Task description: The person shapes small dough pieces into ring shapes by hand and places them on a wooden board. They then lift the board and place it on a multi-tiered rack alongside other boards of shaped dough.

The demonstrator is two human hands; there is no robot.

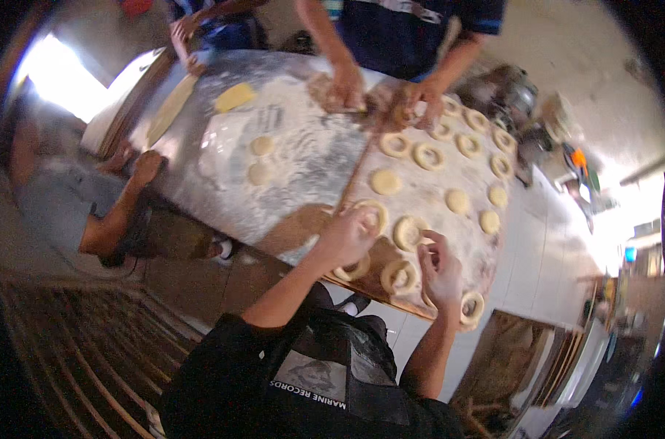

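Note:
Pale dough rings and round dough discs lie spread over a floured wooden board. My left hand [350, 238] is closed, its fingers on a dough ring [380, 210] near the board's left edge. To its right, my right hand [442, 274] is half curled with a gap between thumb and fingers. Its fingertips are by the right edge of another dough ring [400, 235], and I cannot tell whether they touch it. Nearer to me lie a dough ring [389, 279] and, partly hidden by my left wrist, another dough ring [358, 271].
Across the board, a co-worker's hands [424, 102] handle dough. The floured metal table [230, 197] on the left carries two dough discs [260, 146] and a yellow scraper-like piece [235, 97]. Another person's arm [131, 194] reaches in at left. Metal pots [512, 91] stand beyond the board.

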